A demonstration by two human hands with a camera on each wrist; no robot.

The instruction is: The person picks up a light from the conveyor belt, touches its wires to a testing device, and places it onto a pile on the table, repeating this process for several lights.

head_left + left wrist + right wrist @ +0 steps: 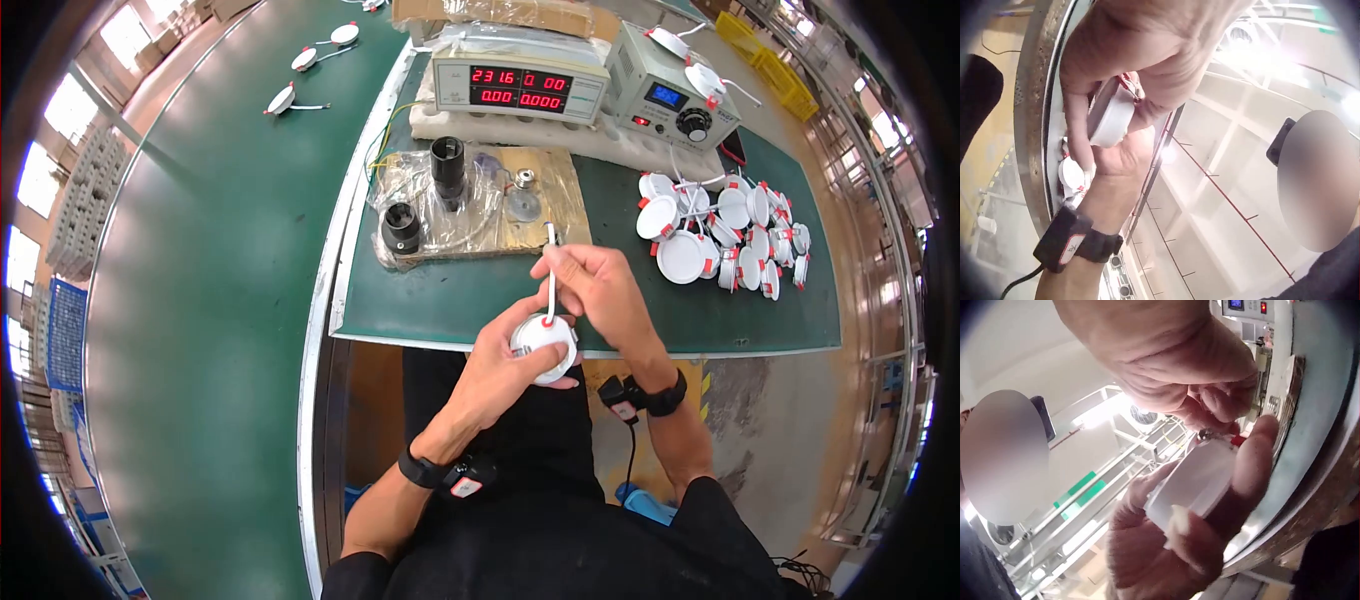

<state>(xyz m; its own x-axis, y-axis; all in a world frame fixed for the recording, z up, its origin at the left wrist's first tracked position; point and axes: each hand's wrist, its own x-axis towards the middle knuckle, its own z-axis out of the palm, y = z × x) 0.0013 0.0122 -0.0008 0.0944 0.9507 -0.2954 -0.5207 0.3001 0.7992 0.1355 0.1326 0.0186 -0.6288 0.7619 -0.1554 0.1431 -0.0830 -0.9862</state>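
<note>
A white lamp was held within the left grip, its cable pinched by the right grip just ahead; the bench was seen beyond. Cable strain was judged possible from hard pulling, a drop from a slackened left grip.

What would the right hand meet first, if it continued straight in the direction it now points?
Beyond the thin white cable it pinches, the right hand would probably meet the flat tan board wrapped in clear plastic; the hand's height is unclear, it might pass above.
</note>
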